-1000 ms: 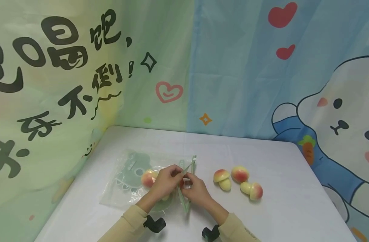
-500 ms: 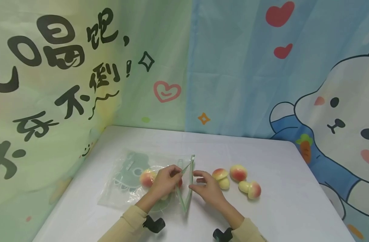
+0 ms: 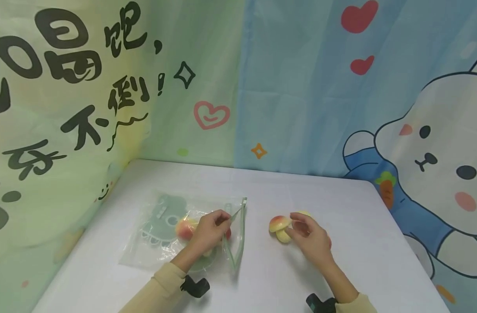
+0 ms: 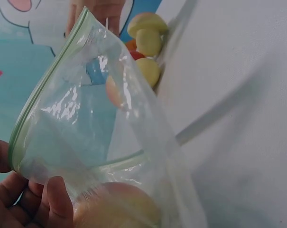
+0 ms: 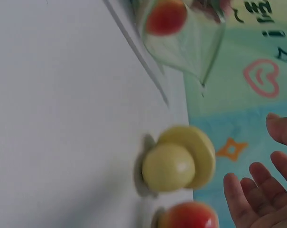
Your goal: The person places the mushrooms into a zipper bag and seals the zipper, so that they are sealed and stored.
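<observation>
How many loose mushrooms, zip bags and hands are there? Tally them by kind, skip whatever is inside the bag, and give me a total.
Loose mushrooms: 3, one mostly behind the right hand
Zip bag: 1
Hands, right and left hand: 2
Total: 6

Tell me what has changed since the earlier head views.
The right hand has left the mouth of the clear bag and moved right, to the loose toy mushrooms; it holds nothing yet. The left hand still pinches the bag's edge, and the bag and mushrooms stayed put.
</observation>
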The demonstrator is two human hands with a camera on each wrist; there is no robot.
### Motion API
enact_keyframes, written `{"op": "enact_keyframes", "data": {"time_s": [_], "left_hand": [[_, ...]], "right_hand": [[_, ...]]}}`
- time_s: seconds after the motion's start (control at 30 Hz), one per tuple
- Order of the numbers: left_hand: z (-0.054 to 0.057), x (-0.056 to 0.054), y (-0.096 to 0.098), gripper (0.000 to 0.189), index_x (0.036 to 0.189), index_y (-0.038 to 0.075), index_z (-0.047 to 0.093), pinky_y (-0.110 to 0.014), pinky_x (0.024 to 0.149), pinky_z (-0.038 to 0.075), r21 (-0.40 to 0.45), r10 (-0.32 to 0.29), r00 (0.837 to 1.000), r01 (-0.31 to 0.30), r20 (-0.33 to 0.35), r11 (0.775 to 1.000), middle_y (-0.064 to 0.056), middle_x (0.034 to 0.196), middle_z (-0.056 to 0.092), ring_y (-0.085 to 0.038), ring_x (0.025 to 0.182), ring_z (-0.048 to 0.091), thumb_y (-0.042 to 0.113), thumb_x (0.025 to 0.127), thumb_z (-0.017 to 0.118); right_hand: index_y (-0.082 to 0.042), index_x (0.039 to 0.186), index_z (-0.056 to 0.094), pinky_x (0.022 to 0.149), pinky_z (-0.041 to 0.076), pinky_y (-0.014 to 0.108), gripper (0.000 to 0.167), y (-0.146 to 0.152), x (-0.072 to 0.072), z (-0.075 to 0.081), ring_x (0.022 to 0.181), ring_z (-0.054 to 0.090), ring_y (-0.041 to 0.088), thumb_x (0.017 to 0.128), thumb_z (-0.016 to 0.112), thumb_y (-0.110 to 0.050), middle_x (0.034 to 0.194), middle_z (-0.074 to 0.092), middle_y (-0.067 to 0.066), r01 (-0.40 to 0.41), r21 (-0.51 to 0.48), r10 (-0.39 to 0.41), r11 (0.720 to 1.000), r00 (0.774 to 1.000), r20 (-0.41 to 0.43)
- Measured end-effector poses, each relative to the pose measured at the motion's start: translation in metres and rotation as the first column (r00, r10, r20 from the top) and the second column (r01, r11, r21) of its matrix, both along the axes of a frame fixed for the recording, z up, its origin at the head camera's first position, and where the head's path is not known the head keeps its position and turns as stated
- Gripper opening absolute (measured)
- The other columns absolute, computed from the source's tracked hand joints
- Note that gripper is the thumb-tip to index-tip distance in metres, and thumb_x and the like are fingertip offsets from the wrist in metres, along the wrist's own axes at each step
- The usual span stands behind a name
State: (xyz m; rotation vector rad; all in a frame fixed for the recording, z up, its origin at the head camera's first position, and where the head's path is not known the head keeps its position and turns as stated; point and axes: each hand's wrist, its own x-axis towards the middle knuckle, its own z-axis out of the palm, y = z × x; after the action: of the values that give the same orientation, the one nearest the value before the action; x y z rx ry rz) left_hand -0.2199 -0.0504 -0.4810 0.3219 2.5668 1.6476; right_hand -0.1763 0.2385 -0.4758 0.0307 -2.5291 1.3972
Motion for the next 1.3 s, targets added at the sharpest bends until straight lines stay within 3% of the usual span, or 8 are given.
{"op": "enact_keyframes", "data": {"time_s": [0.17,0.27,0.4,0.57,0.8,0.93,1.03,1.3], "left_hand": [[0.001,-0.002,0.0,0.012,0.099,0.011,0.068,-0.028,0.067,0.051,-0.033,0.02,1.0,-0.021,-0.02,0.999,0.0,0.086,0.067,-0.013,0.078,0.059,0.018,0.092,0.06],[0.0,-0.002,0.0,0.013,0.098,0.01,0.069,-0.03,0.071,0.05,-0.037,0.022,0.999,-0.023,-0.026,0.999,0.001,0.087,0.067,-0.014,0.08,0.059,0.018,0.092,0.06],[0.0,-0.002,0.0,0.013,0.099,0.011,0.069,-0.031,0.073,0.05,-0.035,0.018,1.0,-0.019,-0.021,0.999,0.001,0.087,0.067,-0.014,0.081,0.059,0.018,0.092,0.06],[0.001,-0.002,-0.001,0.014,0.1,0.011,0.068,-0.031,0.072,0.051,-0.026,0.013,1.0,-0.014,-0.009,1.0,0.001,0.088,0.068,-0.014,0.081,0.06,0.019,0.092,0.059],[-0.002,-0.003,-0.001,0.015,0.101,0.011,0.068,-0.03,0.07,0.051,-0.015,-0.007,1.0,0.007,0.001,1.0,0.0,0.089,0.068,-0.014,0.081,0.059,0.019,0.093,0.058],[-0.003,-0.004,-0.001,0.015,0.1,0.01,0.068,-0.03,0.069,0.051,-0.014,-0.01,1.0,0.01,-0.014,1.0,0.0,0.088,0.068,-0.014,0.08,0.059,0.018,0.092,0.059],[-0.003,-0.004,-0.001,0.015,0.1,0.01,0.068,-0.03,0.069,0.051,-0.018,-0.007,1.0,0.006,-0.016,1.0,0.001,0.088,0.067,-0.014,0.08,0.059,0.018,0.092,0.059],[-0.001,-0.001,-0.001,0.016,0.101,0.011,0.069,-0.028,0.069,0.051,-0.026,-0.003,1.0,0.003,-0.018,1.0,0.002,0.088,0.068,-0.014,0.081,0.06,0.019,0.092,0.058]], "right_hand": [[-0.005,0.123,0.062,0.08,0.046,0.007,0.041,0.033,0.003,0.003,0.108,0.061,0.031,0.088,0.074,-0.024,0.12,0.066,0.012,0.105,0.077,-0.106,0.991,0.994,0.012],[-0.007,0.124,0.062,0.081,0.049,0.013,0.043,0.049,0.004,0.001,0.11,0.059,0.03,0.088,0.073,-0.028,0.124,0.064,0.012,0.176,0.118,-0.183,0.977,0.982,0.049],[-0.008,0.127,0.061,0.089,0.052,0.033,0.047,0.067,0.006,-0.007,0.114,0.055,0.029,0.088,0.072,-0.032,0.127,0.062,0.012,0.237,0.135,-0.254,0.962,0.959,0.123],[-0.006,0.133,0.055,0.096,0.048,0.046,0.055,0.081,0.012,-0.017,0.124,0.049,0.035,0.09,0.069,-0.036,0.137,0.054,0.017,0.211,0.116,-0.234,0.971,0.942,0.242],[-0.008,0.141,0.047,0.091,0.05,0.042,0.07,0.086,0.019,-0.027,0.126,0.049,0.038,0.089,0.064,-0.052,0.143,0.048,0.021,0.182,0.106,-0.209,0.978,0.899,0.385],[-0.007,0.141,0.046,0.081,0.053,0.027,0.074,0.085,0.021,-0.028,0.123,0.052,0.038,0.087,0.066,-0.053,0.142,0.047,0.024,0.178,0.103,-0.205,0.979,0.889,0.409],[-0.007,0.142,0.045,0.075,0.049,0.02,0.075,0.083,0.021,-0.027,0.122,0.053,0.037,0.085,0.07,-0.05,0.143,0.045,0.023,0.176,0.109,-0.206,0.978,0.883,0.422],[-0.009,0.144,0.042,0.079,0.048,0.028,0.073,0.077,0.022,-0.027,0.12,0.053,0.038,0.085,0.074,-0.038,0.144,0.044,0.022,0.137,0.121,-0.175,0.983,0.898,0.405]]}}
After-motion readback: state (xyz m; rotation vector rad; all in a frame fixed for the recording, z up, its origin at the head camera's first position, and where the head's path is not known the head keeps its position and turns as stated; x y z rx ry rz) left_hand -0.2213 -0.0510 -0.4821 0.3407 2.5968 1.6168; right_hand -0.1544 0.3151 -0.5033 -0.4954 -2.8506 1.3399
